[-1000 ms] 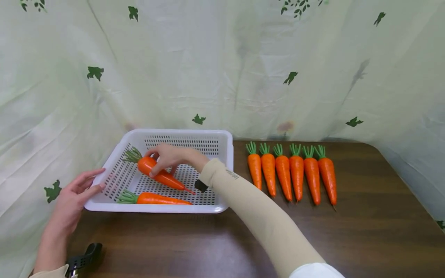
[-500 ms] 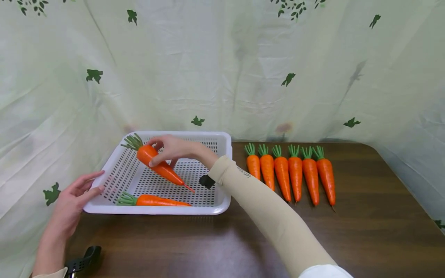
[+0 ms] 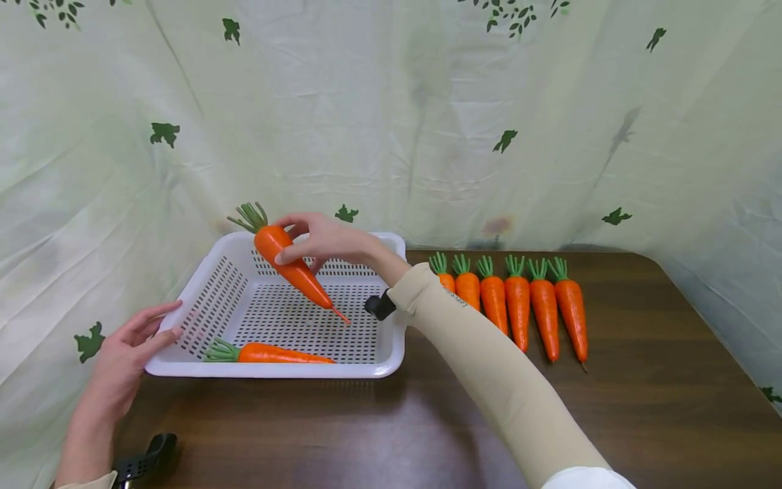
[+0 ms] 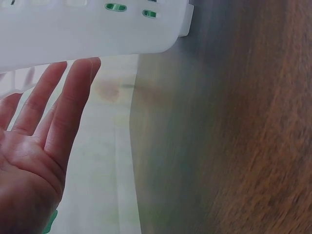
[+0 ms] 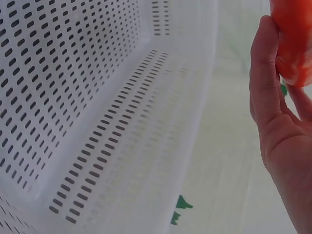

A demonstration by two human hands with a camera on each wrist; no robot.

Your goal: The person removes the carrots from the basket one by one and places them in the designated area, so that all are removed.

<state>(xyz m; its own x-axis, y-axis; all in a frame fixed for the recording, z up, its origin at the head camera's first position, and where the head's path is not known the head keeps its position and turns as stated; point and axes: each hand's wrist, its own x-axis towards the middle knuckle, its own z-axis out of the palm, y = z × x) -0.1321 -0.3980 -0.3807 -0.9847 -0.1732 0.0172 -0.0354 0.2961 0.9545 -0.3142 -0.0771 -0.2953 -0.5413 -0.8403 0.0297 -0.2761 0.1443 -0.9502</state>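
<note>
In the head view, my right hand (image 3: 332, 239) grips an orange carrot (image 3: 292, 266) with a green top, between thumb and fingers. The carrot is tilted, root tip down to the right, above the white perforated basket (image 3: 275, 370). The right wrist view shows the carrot's thick end (image 5: 295, 44) against the fingers. A second carrot (image 3: 275, 353) lies along the near side inside the basket, its lower edge hidden by the rim. My left hand (image 3: 125, 350) touches the basket's left end; its fingers (image 4: 68, 112) look straight in the left wrist view, tips at the basket's edge.
Several carrots (image 3: 546, 319) lie in a row on the brown table (image 3: 647, 380), right of the basket, green tops to the back. My right sleeve covers part of some. A pale curtain (image 3: 379, 122) with leaf prints hangs behind. A black strap (image 3: 149, 458) is at my left wrist.
My right hand has raised the carrot from inside the basket, up and slightly to the right. The left hand and the second carrot keep their places.
</note>
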